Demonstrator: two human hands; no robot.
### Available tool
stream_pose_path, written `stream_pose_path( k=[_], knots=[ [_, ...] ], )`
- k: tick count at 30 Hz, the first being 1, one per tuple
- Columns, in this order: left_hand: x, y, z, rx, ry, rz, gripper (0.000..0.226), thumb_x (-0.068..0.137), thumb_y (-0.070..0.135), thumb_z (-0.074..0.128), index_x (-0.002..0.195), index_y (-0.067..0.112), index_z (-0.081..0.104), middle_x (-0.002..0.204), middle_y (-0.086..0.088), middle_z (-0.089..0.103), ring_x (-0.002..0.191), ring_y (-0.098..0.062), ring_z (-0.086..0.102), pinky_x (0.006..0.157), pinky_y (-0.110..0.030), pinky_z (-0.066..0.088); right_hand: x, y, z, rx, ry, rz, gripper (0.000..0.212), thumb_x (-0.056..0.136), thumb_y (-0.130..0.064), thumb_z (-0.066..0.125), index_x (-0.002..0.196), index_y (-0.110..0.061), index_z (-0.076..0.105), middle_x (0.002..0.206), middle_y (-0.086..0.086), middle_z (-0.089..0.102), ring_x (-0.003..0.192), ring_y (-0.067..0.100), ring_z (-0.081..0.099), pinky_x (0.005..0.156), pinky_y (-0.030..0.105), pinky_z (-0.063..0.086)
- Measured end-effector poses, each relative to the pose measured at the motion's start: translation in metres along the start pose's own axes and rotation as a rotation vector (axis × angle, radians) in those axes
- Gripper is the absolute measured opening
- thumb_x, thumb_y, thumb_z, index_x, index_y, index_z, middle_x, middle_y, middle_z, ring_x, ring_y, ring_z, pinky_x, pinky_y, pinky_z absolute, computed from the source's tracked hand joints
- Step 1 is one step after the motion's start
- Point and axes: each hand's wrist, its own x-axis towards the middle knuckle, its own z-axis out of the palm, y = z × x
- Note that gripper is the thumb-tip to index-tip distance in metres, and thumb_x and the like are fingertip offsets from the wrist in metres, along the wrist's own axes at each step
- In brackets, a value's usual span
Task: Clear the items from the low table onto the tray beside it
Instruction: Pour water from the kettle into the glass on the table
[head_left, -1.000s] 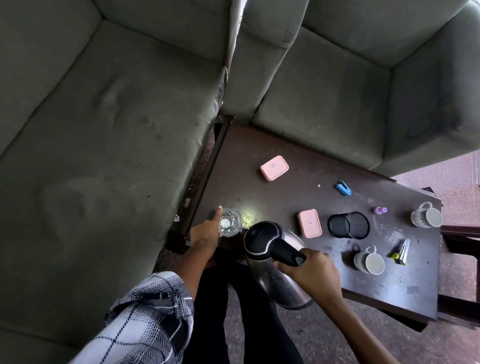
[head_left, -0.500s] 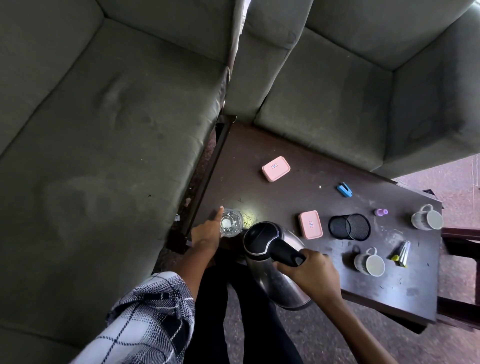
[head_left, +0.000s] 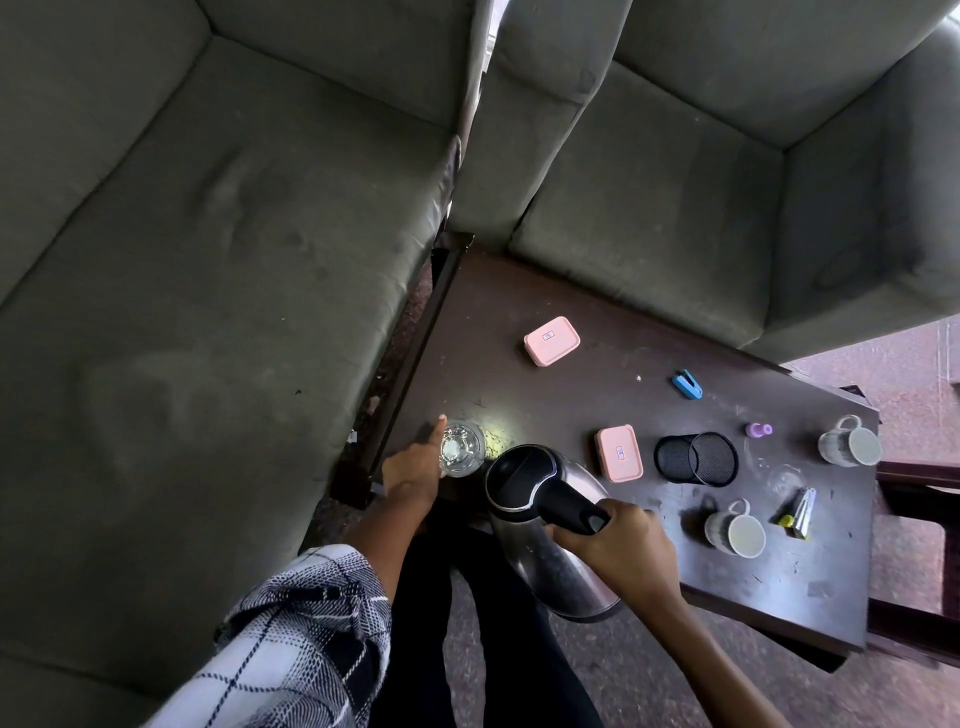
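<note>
kettle (head_left: 519, 475), glass (head_left: 462, 449) seemingly unmoved

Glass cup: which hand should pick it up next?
Left. The left hand lies right against the glass, while the right hand is busy holding the kettle by its handle.
</note>
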Motion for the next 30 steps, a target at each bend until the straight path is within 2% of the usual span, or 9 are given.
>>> stream_pose_path(
  k=[15, 25, 30],
  knots=[
    [-0.0012, 0.0002, -0.0016, -0.003, -0.016, -0.006, 0.075, 0.095, 0.017, 0.05, 0.148, 0.038, 0.001, 0.12, -0.009, 0.063, 0.107, -0.026, 0.063, 0.083, -0.034, 0.048, 0.0051, -0.0015, 0.0003, -0.011, -0.008, -0.024, 0.053, 0.058, -0.061, 0.071, 0.05, -0.019, 0.04, 0.053, -0.007, 0.045, 0.061, 0.022, 0.053, 0.057, 0.025, 0.037],
    [-0.0017, 0.0003, -0.0007, -0.017, -0.006, -0.011, 0.074, 0.094, 0.017, 0.049, 0.148, 0.038, 0.003, 0.122, -0.008, 0.062, 0.106, -0.025, 0.063, 0.082, -0.032, 0.048, 0.0069, -0.0012, 0.0007, -0.023, -0.022, -0.014, 0.049, 0.057, -0.061, 0.068, 0.053, -0.02, 0.042, 0.064, 0.0, 0.058, 0.071, 0.024, 0.06, 0.06, 0.026, 0.043],
    [0.0, 0.0001, 0.0007, -0.009, -0.008, -0.015, 0.075, 0.094, 0.015, 0.049, 0.147, 0.039, 0.001, 0.119, -0.009, 0.064, 0.105, -0.026, 0.063, 0.083, -0.033, 0.049, 0.0062, -0.0012, 0.0, -0.023, -0.023, -0.013, 0.049, 0.057, -0.062, 0.068, 0.053, -0.021, 0.043, 0.064, -0.001, 0.058, 0.071, 0.024, 0.061, 0.062, 0.028, 0.046]
  ],
)
